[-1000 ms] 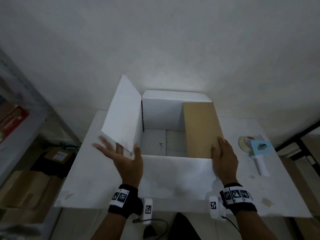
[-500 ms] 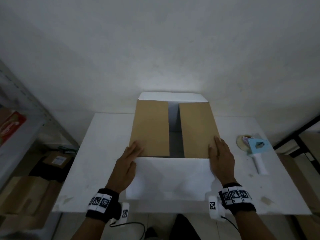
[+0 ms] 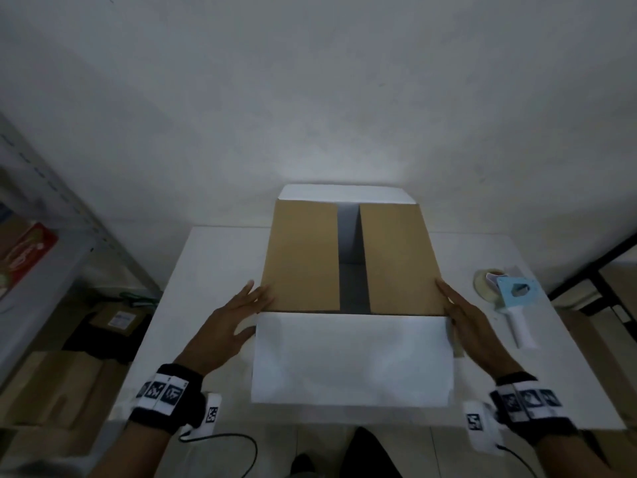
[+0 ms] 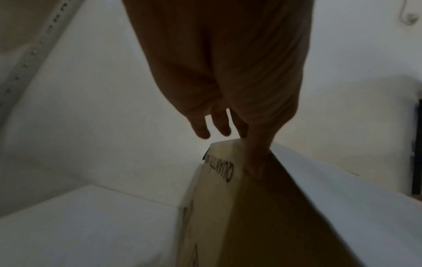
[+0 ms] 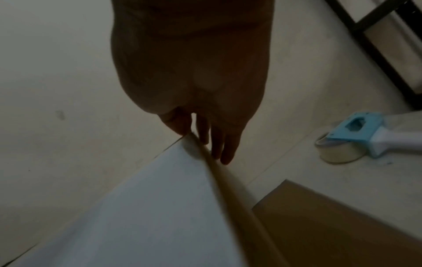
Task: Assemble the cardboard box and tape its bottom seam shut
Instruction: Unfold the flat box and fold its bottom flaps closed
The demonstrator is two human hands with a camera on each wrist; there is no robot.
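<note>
The cardboard box (image 3: 400,260) stands on the white table (image 3: 206,270), its two brown flaps folded inward with a dark gap between them. Its white near flap (image 3: 351,357) hangs out toward me, and the far white flap (image 3: 344,193) stands up. My left hand (image 3: 238,315) lies against the box's near left corner with straight fingers. In the left wrist view the thumb (image 4: 255,162) rests on the box's printed brown side (image 4: 219,207). My right hand (image 3: 468,319) lies flat against the near right corner, fingers (image 5: 217,144) along the flap's edge. The blue tape dispenser (image 3: 510,301) (image 5: 356,135) lies to the right, untouched.
A metal shelf (image 3: 51,219) with a red package (image 3: 24,253) stands at the left, with cardboard boxes (image 3: 117,319) on the floor below it. A dark frame (image 3: 593,267) runs at the right. The wall is close behind the box.
My left hand folded the raised left flap down flat beside the right one. Both hands then slid off the flaps' near corners to the box's outer sides.
</note>
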